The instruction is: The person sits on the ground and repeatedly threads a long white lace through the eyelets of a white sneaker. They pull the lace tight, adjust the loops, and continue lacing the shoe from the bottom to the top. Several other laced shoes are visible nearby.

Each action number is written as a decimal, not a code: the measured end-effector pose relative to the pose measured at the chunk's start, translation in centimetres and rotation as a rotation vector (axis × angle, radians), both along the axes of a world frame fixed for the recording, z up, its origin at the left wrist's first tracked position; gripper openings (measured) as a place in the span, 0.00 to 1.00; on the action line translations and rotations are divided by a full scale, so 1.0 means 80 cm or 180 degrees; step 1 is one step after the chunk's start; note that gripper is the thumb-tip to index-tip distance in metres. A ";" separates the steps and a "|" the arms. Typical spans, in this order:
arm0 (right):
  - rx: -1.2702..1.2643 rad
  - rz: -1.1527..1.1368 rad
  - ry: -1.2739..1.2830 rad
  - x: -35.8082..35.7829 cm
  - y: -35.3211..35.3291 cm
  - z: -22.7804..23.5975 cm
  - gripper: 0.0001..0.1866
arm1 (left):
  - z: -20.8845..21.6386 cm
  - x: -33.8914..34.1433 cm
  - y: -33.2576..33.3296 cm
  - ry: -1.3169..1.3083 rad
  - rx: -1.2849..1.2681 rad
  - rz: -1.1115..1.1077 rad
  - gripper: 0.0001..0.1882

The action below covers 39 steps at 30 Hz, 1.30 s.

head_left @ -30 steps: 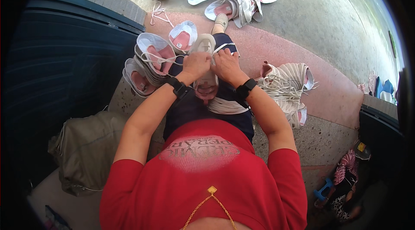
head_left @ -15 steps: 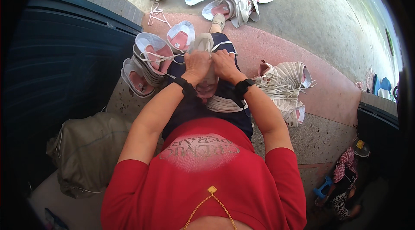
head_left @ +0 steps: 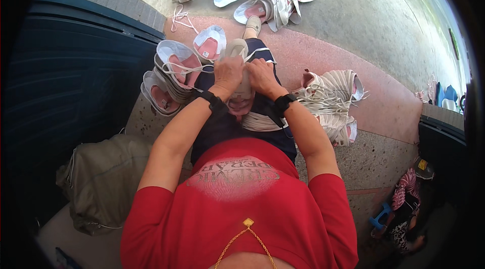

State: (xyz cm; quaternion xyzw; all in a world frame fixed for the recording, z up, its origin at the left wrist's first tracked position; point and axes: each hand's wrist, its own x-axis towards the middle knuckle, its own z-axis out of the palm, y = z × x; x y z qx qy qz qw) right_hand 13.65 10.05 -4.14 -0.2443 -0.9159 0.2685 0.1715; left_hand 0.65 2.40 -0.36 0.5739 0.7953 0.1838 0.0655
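Running far to near, the beige shoe upper lies between left hand, clasping it, and right hand, whose exact pinch is hidden.

Shoe upper: off-white, pinkish at its near end. Left of the upper: stacked uppers, white and pink; panel, dark blue; sack, olive. Right of the upper: bundled uppers, cream. Nearer than the upper: shirt, red, grey-lettered.

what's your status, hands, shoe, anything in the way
Left hand, right hand on shoe. Shoe partly covered, grips unclear. Left stack, right stack alongside, neither blocking.
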 end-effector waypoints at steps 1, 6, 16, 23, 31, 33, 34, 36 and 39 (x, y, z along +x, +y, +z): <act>-0.0030 -0.0024 0.0094 0.001 0.000 -0.003 0.10 | 0.000 0.002 -0.006 0.0294 0.0214 -0.0223 0.09; -0.0074 0.0023 0.0028 -0.002 0.005 -0.005 0.06 | 0.001 0.004 -0.015 0.0921 -0.0075 -0.0651 0.05; 0.0276 0.0092 0.0489 0.012 -0.022 0.049 0.18 | 0.065 -0.014 -0.065 0.0088 -0.0340 -0.0535 0.05; -0.0775 0.2190 -0.0021 -0.008 -0.095 0.118 0.05 | 0.069 -0.076 -0.096 -0.3771 -0.1022 0.0813 0.13; -0.1087 0.0118 -0.0411 -0.048 -0.009 0.077 0.14 | 0.029 -0.071 -0.069 -0.4997 -0.0713 0.1095 0.12; -0.0873 0.0397 -0.0436 -0.053 0.000 0.054 0.14 | 0.023 -0.071 -0.069 -0.4735 -0.0904 0.1251 0.09; -0.0768 0.0575 -0.0551 -0.054 0.002 0.046 0.14 | 0.020 -0.071 -0.069 -0.4603 -0.0989 0.1319 0.08; -0.0670 0.0513 -0.0635 -0.056 0.002 0.038 0.14 | 0.014 -0.070 -0.069 -0.4202 -0.0776 0.1159 0.06; -0.0963 0.0111 -0.0635 -0.056 0.001 0.035 0.14 | 0.003 -0.070 -0.066 -0.3902 -0.0674 0.1098 0.06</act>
